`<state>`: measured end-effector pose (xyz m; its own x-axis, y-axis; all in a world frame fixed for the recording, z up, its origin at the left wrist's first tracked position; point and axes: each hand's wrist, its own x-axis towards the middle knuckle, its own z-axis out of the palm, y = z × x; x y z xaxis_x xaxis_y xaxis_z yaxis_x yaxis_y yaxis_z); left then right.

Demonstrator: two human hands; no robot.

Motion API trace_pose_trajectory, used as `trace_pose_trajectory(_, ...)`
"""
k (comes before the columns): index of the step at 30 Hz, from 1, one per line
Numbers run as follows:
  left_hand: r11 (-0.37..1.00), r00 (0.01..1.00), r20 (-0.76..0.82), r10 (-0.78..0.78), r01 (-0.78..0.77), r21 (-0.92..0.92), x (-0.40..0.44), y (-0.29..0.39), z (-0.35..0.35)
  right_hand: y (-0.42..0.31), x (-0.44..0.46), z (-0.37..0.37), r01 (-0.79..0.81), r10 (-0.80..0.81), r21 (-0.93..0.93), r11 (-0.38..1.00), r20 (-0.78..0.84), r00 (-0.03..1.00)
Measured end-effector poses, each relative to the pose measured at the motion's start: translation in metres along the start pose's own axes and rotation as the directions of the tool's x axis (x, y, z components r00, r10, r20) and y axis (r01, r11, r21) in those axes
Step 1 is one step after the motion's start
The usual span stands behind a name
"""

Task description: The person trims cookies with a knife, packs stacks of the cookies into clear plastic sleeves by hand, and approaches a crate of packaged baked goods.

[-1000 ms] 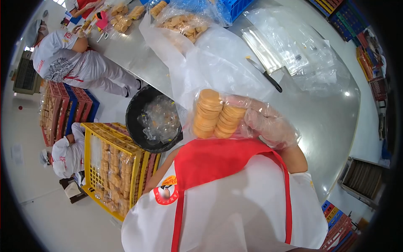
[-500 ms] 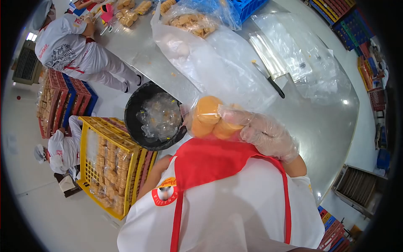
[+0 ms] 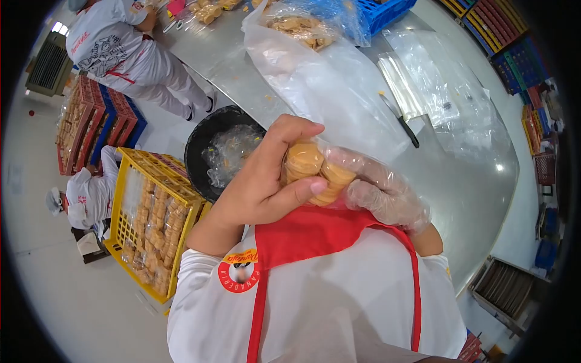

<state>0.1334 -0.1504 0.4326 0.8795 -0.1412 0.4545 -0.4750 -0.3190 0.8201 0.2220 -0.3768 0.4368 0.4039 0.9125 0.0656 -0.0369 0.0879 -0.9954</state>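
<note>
Two short stacks of round, flat biscuits in a clear bag (image 3: 304,158) are in front of the red apron. My left hand (image 3: 266,175), bare, curves around the left stack, with its thumb across the front and its fingers over the far side. On the right, my right hand (image 3: 387,187), in a clear plastic glove, grips the same bag with its fingers bent against the right stack. Beyond both hands, a large translucent plastic sheet (image 3: 327,85) lies on the metal table (image 3: 466,175).
A black-handled knife (image 3: 408,130) and clear bags (image 3: 445,91) lie on the table. More biscuits (image 3: 302,30) are near a blue crate (image 3: 387,13). Left are a black bin (image 3: 198,148), a yellow crate (image 3: 118,209) of packed biscuits and two co-workers, one standing (image 3: 124,48).
My left hand has come up into view and closed around the left biscuit stack. My right hand stays on the bag. The camera view has shifted slightly.
</note>
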Motion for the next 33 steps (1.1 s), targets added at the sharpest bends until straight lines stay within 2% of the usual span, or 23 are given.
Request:
trace_pose_trajectory(1,0.998,1.000,0.009,-0.002,0.001,0.068,0.002,0.001,0.003,0.001,-0.001,-0.002,-0.041,0.041,0.030,0.999,0.002,0.999)
trace_pose_trajectory(5,0.995,0.997,0.051,-0.056,0.051,0.091,0.008,0.009,0.011,-0.009,-0.009,-0.014,-0.293,0.283,0.140,0.946,0.090,0.955)
trace_pose_trajectory(7,0.992,0.994,0.086,-0.074,0.065,0.111,0.012,0.013,0.015,0.000,-0.013,-0.019,-0.269,0.255,0.181,0.946,0.098,0.962)
trace_pose_trajectory(10,0.973,0.966,0.132,-0.222,0.211,0.091,0.017,0.023,0.020,0.003,-0.016,-0.025,-0.168,0.130,0.235,0.957,0.171,0.977)
trace_pose_trajectory(13,0.983,0.967,0.186,-0.172,0.156,0.098,0.023,0.022,0.024,-0.004,-0.022,-0.038,-0.211,0.159,0.190,0.959,0.257,0.953)
trace_pose_trajectory(16,0.977,0.968,0.145,-0.205,0.193,0.096,0.027,0.026,0.032,0.007,-0.026,-0.027,-0.112,0.075,0.521,0.846,0.091,0.993)
trace_pose_trajectory(19,0.976,0.980,0.157,-0.126,0.094,0.198,0.029,0.029,0.036,0.007,-0.029,-0.030,-0.062,0.033,0.416,0.907,0.076,0.997)
trace_pose_trajectory(22,0.980,0.974,0.203,-0.104,0.065,0.190,0.033,0.027,0.034,0.001,-0.032,-0.040,-0.036,-0.008,0.279,0.959,0.157,0.988)
trace_pose_trajectory(25,0.986,0.978,0.140,-0.153,0.161,-0.046,0.030,0.024,0.038,0.006,-0.037,-0.041,-0.049,0.005,0.393,0.918,0.114,0.993)
trace_pose_trajectory(28,0.967,0.987,0.020,-0.159,0.159,-0.197,0.024,0.021,0.043,0.010,-0.039,-0.042,-0.100,0.057,0.526,0.845,0.098,0.994)
trace_pose_trajectory(31,0.971,0.998,-0.026,-0.050,0.043,-0.234,0.022,0.012,0.045,0.012,-0.036,-0.035,-0.022,0.003,0.542,0.840,0.035,0.999)
trace_pose_trajectory(33,0.979,0.999,-0.005,-0.050,0.048,-0.197,0.020,0.011,0.042,0.019,-0.034,-0.034,-0.025,0.012,0.554,0.832,0.028,1.000)
